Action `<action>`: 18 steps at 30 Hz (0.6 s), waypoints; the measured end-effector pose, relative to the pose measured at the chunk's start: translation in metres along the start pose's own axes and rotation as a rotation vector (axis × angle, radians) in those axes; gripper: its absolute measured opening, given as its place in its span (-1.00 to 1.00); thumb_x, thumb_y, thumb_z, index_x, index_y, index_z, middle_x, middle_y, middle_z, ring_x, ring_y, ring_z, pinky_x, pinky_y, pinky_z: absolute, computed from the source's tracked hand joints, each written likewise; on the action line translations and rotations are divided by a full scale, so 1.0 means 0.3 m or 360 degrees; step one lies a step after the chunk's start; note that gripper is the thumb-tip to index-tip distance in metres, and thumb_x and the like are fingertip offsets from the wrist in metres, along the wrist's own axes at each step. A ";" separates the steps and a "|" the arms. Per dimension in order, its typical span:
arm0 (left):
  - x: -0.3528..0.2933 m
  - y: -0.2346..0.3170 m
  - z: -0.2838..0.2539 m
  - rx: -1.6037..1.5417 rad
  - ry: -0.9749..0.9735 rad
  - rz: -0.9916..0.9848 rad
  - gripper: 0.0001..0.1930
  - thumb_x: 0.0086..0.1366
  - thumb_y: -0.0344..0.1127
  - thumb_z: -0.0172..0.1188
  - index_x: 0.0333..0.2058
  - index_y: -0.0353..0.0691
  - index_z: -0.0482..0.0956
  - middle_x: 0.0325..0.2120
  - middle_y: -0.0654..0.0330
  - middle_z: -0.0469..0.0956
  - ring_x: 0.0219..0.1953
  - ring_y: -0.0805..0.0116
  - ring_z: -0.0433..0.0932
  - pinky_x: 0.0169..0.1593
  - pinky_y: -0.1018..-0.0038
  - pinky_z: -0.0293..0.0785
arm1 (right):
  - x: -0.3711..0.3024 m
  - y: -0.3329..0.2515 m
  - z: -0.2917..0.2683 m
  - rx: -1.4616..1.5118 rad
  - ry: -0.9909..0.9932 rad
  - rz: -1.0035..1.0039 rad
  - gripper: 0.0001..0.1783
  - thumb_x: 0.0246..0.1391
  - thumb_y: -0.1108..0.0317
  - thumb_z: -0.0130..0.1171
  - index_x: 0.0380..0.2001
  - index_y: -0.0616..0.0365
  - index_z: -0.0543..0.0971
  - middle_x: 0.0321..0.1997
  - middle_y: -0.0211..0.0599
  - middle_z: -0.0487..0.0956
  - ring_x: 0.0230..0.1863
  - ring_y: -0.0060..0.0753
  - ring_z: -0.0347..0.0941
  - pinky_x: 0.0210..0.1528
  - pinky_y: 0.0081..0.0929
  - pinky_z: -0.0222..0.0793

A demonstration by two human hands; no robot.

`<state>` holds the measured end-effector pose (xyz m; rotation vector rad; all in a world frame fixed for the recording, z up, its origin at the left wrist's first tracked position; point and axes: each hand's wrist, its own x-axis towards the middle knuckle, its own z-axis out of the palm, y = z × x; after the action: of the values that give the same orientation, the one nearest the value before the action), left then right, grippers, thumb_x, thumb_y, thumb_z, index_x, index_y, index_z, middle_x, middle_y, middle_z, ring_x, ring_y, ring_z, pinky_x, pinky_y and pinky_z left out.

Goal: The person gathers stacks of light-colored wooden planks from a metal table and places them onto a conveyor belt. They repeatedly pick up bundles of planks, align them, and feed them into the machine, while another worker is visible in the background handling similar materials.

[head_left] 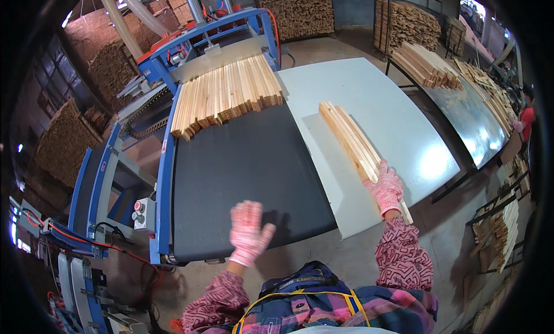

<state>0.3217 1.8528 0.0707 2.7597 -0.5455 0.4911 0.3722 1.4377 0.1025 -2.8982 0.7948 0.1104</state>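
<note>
My left hand [249,233], in a pink-and-white striped knit glove, hovers over the near part of a black conveyor belt [242,178], its fingers stretched out and holding nothing. On the pale grey sheet-topped table [415,120] to the right lies a small bundle of wooden strips [350,139], side by side and pointing away from me. My right hand [386,188], gloved alike, grips that bundle toward its near end; part of the strips is hidden under the palm. A row of many wooden strips [225,94] lies across the far end of the belt, under the machine's frame.
Blue machine rails [167,184] edge the belt, with a button box [144,213] on the left one. Beyond the grey table, more strips [424,65] are piled on a metal-topped table [470,117]. Stacked timber [295,13] stands behind. A person in red [525,117] is at far right.
</note>
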 end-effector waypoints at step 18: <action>-0.349 0.451 0.066 -0.0387 -0.0031 0.0046 -0.31 0.11 -0.14 0.31 0.22 -0.26 0.37 0.17 -0.04 0.42 0.22 -0.07 0.38 0.31 0.09 0.29 | 0.027 -0.039 -0.066 -0.0061 -0.0224 -0.0098 0.15 0.02 -0.28 0.18 0.48 -0.01 -0.11 0.33 -0.04 0.33 0.24 -0.05 0.40 0.15 -0.07 0.40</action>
<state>0.1805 1.7587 0.0412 2.5310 -0.6074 0.3772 0.3857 1.4408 0.1224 -2.9077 0.6862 0.3229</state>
